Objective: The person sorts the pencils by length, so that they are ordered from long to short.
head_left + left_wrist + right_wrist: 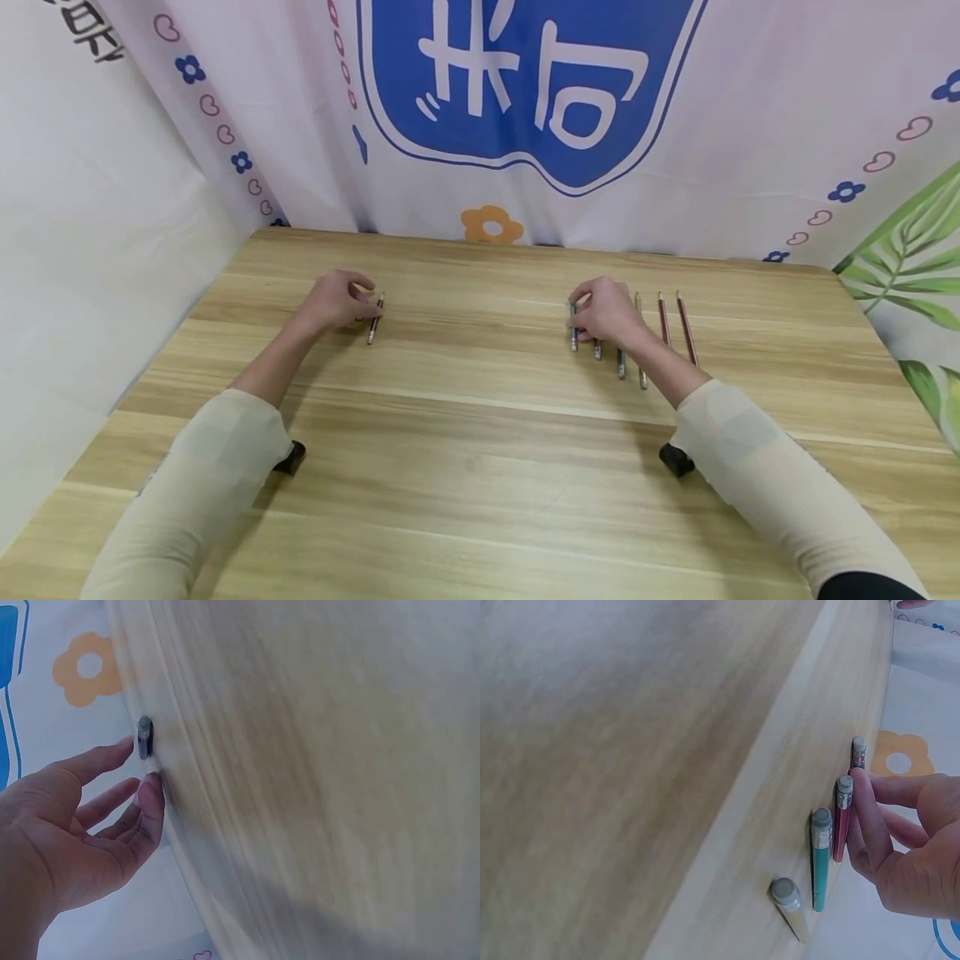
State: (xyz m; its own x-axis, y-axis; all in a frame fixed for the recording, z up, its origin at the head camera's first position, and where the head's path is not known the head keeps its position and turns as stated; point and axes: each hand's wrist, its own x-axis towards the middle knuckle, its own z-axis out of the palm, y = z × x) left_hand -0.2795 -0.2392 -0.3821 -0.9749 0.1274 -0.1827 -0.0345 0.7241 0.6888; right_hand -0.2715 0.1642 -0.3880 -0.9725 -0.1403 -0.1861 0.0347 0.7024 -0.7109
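My left hand (341,300) is at a short dark pencil (371,335) lying on the left of the table. In the left wrist view its index finger and thumb are apart, with the tips right beside the pencil's end (145,739). Towards the right, my right hand (606,310) pinches the leftmost pencil (574,342) of a row, its eraser end (859,754) pointing at me. Beside those fingers lie a red pencil (841,825), a green pencil (820,870) and a pale wood-coloured pencil (787,896). My right hand and forearm partly cover the row.
Two longer dark red pencils (663,317) end the row on the right. The wood-grain table (465,467) meets a printed curtain (420,200) at its back edge. Black wrist mounts (677,460) stick out below the pale sleeves.
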